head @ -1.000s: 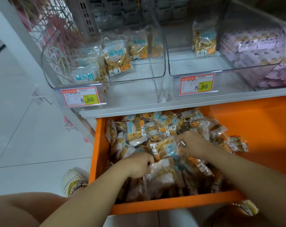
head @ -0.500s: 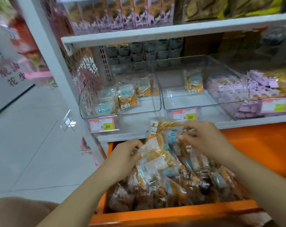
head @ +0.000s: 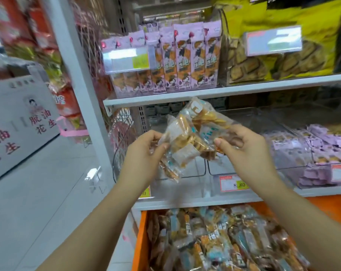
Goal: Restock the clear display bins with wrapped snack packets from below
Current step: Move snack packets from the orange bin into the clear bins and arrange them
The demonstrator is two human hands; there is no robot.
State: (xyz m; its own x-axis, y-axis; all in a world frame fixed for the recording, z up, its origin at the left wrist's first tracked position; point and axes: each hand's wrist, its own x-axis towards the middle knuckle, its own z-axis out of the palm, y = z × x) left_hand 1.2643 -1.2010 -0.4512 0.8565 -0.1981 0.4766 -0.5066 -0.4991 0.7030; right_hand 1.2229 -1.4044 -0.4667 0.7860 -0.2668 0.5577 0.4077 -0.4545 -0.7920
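A bunch of clear-wrapped snack packets (head: 187,139) with golden biscuits and blue labels is held up between both hands, in front of the clear display bins. My left hand (head: 144,153) grips the bunch at its left side. My right hand (head: 242,147) pinches it at the right. Behind the packets stand the left clear bin (head: 124,145) and the middle clear bin (head: 249,173), which carries an 8.80 price tag. Below, the orange drawer (head: 140,241) is pulled out and heaped with several more packets (head: 220,243).
A bin at the right holds purple-wrapped packets (head: 318,153). The white shelf (head: 224,92) above carries pink snack boxes (head: 183,59) and yellow bags (head: 283,36). A white upright post (head: 81,90) stands at left, with a cardboard carton (head: 19,122) and tiled floor beyond.
Both hands have lifted the bunch of packets out of the drawer and up to bin height. The view has tilted upward, showing the upper shelf.
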